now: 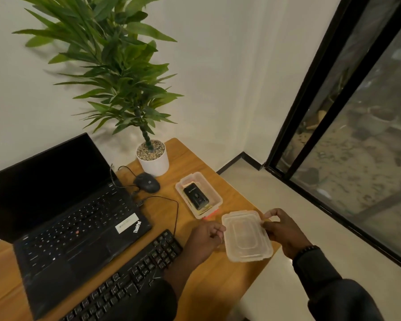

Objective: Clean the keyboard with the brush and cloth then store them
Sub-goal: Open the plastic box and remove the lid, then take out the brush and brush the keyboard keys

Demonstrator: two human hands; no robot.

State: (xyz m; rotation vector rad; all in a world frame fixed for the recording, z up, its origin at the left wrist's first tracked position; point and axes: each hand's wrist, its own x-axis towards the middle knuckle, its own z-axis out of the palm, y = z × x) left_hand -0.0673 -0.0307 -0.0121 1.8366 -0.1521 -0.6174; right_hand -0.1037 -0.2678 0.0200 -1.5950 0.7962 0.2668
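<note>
Right up close, both hands hold a clear plastic lid (247, 236) just above the near right corner of the worktop (218, 281). His left hand (204, 239) has its grip curled on the lid's left edge, fingers bent in, thumb on the rim. His right hand (281, 230) pinches the right edge between thumb and fingers, a dark beaded band at the wrist. The lid lies nearly flat, tilted a little, partly past the worktop's edge over the pale floor (287, 205).

Left of the hands, a black keyboard (130, 276) runs slantwise across the wood, its near end cut off by the frame. Behind it sits an open laptop (77, 230) with a dark screen, and a cable (171, 205) loops from its right side toward the keyboard.

Just beyond the lid, near but apart from it, stands the open box (198, 194), clear like the lid. Inside lies a black thing with something yellowish under it; I cannot tell whether these are the brush and cloth. A bit of red shows at the box's near end.

Farther back, a black mouse (147, 181) rests just beside a white pot (153, 158) of pebbles holding a leafy plant (107, 59). On the right, a black-framed glass door (347, 135) runs along the floor.
</note>
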